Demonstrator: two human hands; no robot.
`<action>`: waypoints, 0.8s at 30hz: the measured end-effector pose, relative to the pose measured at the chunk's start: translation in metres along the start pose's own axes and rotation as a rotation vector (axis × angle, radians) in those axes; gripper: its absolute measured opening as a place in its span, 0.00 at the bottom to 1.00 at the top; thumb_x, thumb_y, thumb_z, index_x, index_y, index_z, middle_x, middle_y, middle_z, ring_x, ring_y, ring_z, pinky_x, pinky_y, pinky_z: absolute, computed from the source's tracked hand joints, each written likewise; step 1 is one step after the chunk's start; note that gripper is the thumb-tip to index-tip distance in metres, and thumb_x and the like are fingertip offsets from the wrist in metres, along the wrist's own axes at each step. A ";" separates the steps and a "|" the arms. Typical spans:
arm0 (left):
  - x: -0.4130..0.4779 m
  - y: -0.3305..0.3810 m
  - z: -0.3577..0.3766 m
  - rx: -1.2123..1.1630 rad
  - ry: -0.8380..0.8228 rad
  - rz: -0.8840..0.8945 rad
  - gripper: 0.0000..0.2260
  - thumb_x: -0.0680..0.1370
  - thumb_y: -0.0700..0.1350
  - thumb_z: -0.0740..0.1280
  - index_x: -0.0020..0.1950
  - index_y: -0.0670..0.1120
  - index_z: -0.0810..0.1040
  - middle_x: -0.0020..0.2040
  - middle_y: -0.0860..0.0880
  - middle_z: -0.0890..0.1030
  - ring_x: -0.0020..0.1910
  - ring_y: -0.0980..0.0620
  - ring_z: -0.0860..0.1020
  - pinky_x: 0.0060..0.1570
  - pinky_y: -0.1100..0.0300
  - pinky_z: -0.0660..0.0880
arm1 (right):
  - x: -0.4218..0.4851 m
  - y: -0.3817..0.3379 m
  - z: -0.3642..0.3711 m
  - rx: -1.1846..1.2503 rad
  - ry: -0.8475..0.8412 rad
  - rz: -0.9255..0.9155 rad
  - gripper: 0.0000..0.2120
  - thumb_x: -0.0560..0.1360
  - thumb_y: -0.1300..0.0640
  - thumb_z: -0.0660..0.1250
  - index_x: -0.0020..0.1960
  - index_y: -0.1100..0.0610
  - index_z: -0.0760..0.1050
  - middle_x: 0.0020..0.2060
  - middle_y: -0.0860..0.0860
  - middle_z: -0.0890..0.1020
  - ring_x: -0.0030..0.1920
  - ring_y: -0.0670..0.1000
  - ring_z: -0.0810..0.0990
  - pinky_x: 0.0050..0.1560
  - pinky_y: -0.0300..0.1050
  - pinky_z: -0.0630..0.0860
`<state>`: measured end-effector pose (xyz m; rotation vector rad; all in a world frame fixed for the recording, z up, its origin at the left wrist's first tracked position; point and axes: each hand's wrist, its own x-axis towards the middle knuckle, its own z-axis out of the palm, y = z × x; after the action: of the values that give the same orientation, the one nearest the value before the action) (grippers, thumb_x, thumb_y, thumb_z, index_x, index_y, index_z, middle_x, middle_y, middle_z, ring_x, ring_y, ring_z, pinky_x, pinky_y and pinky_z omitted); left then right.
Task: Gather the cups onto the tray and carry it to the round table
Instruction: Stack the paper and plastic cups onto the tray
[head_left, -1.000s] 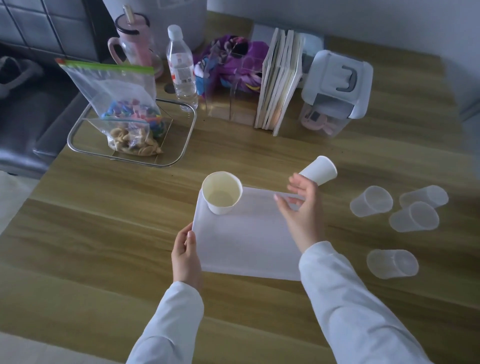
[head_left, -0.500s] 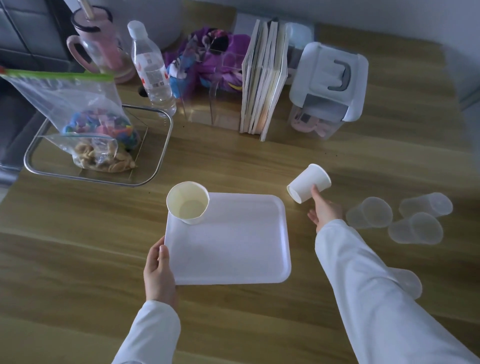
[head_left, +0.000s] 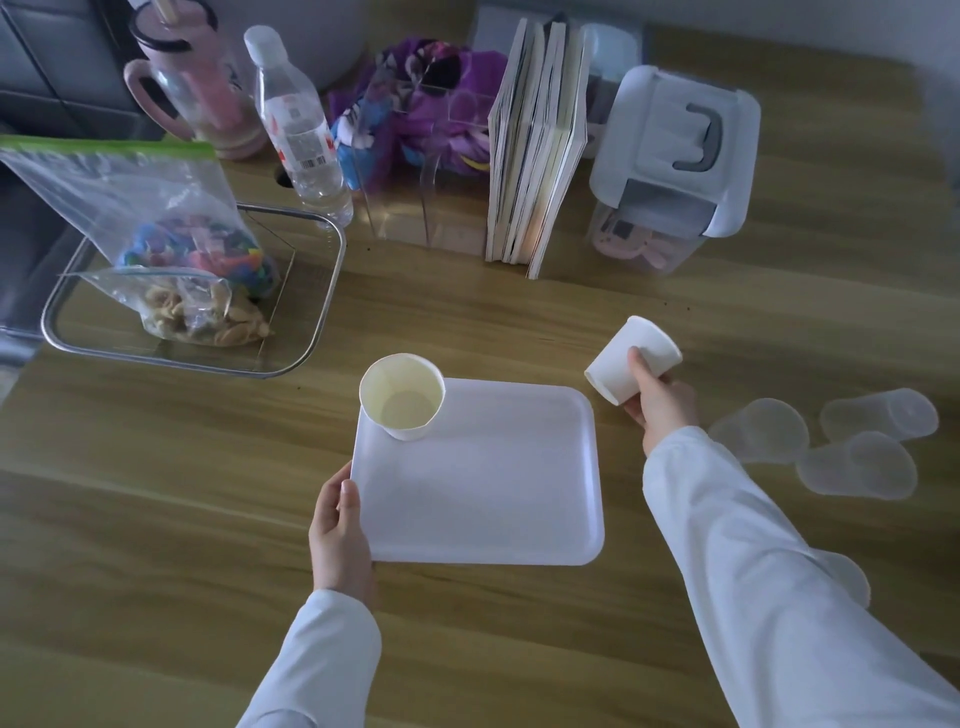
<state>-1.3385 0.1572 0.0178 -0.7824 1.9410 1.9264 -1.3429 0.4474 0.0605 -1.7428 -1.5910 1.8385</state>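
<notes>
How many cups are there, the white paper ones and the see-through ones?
White paper cups: 2
See-through plastic cups: 4
Total: 6

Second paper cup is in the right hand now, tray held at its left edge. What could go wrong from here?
1. The upright paper cup stands at the tray's far-left corner, overlapping the rim; it may tip when lifted.
2. The right hand holds the second paper cup tilted; it could land on its side.
3. The clear cups lie sideways and may roll when grabbed.

Head view, steeply down over table (head_left: 156, 519)
</notes>
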 end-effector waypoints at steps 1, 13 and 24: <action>-0.001 0.000 0.001 -0.004 -0.007 0.001 0.12 0.80 0.47 0.57 0.47 0.60 0.78 0.60 0.45 0.79 0.63 0.41 0.75 0.64 0.41 0.71 | -0.005 -0.003 -0.001 -0.005 0.000 -0.046 0.18 0.71 0.48 0.68 0.55 0.58 0.72 0.48 0.52 0.77 0.49 0.52 0.77 0.57 0.45 0.76; -0.031 0.006 0.005 -0.022 -0.062 0.031 0.11 0.79 0.46 0.57 0.49 0.58 0.77 0.60 0.44 0.79 0.62 0.42 0.76 0.64 0.40 0.70 | -0.120 -0.023 0.013 0.003 -0.338 -0.661 0.24 0.64 0.51 0.74 0.55 0.52 0.67 0.47 0.46 0.77 0.42 0.33 0.78 0.41 0.28 0.73; -0.055 0.013 -0.001 -0.061 -0.126 0.049 0.11 0.80 0.45 0.56 0.49 0.57 0.77 0.55 0.47 0.80 0.60 0.43 0.77 0.63 0.43 0.72 | -0.163 0.006 0.030 -0.266 -0.408 -0.840 0.27 0.61 0.50 0.74 0.56 0.48 0.65 0.52 0.47 0.75 0.54 0.47 0.73 0.52 0.27 0.68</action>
<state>-1.3016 0.1648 0.0595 -0.6185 1.8518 2.0202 -1.3126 0.3121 0.1520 -0.5479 -2.3072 1.6164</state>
